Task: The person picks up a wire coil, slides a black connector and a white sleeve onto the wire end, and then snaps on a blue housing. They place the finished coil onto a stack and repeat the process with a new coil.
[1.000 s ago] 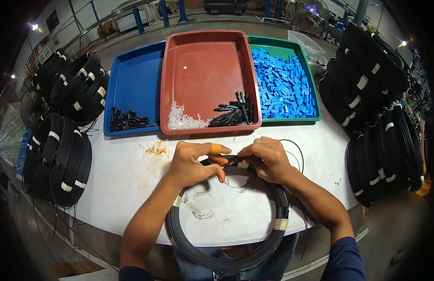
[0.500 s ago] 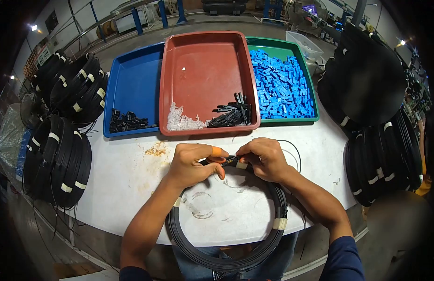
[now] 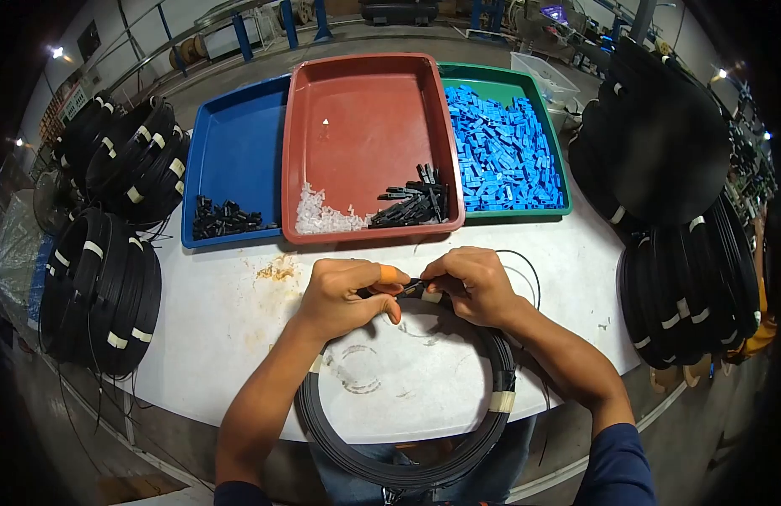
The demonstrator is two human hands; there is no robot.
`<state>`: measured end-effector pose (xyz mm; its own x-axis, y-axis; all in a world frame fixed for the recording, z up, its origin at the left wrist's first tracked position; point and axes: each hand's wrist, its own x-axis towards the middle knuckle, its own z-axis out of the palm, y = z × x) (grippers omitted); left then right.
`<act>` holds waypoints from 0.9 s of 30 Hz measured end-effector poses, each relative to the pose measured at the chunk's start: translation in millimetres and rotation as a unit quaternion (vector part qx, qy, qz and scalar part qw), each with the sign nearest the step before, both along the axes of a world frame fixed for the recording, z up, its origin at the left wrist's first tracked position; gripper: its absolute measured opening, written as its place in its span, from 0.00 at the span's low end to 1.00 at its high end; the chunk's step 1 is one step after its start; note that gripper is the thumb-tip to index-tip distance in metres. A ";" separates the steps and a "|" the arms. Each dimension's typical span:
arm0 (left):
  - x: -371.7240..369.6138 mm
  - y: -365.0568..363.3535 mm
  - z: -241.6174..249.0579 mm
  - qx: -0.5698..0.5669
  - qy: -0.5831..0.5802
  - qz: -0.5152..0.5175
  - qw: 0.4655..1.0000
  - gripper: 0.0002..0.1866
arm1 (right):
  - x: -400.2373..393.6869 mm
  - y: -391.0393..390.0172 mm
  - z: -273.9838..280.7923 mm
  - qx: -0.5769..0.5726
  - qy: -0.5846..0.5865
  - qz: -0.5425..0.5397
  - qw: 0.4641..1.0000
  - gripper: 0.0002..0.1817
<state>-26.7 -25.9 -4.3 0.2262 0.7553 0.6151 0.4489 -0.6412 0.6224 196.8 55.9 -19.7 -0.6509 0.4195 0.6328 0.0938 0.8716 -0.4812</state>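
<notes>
My left hand, with an orange cover on one finger, is closed around a small black cable connector. Pinched fingers of my right hand meet the connector's right end, where a thin black cable loops out behind that hand. The exact contact between cable and connector is hidden by my fingertips. Below both hands lies a coil of black cable, bound with pale tape. Its top passes under my hands, and its lower part hangs over the table's front edge.
Across the white table stand a blue tray with black parts, a red tray with clear and black pieces, and a green tray full of blue clips. Stacked cable coils flank the table at left and right.
The view has shifted slightly, so the trays appear a little further left. Both hands keep nearly the same pose at the connector, with only slight finger movement.
</notes>
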 end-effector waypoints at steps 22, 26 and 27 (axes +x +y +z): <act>-12.8 3.3 -14.0 -0.172 -0.227 -0.007 0.959 0.46 | -2.3 0.8 -12.4 -0.183 0.000 -0.009 0.983 0.06; -13.0 25.2 5.3 -0.195 -0.231 0.024 0.953 0.34 | -2.1 1.3 -14.7 -0.196 -0.013 -0.003 0.980 0.06; -12.5 37.6 13.7 -0.192 -0.214 0.017 0.958 0.28 | -2.2 1.4 -16.5 -0.214 -0.015 0.002 0.977 0.06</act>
<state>-39.2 11.7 9.4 -0.0138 0.9466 0.3222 0.1166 -0.3185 0.9407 194.6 57.4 -36.2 -0.6689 0.6389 0.3800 0.1111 0.5914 -0.7987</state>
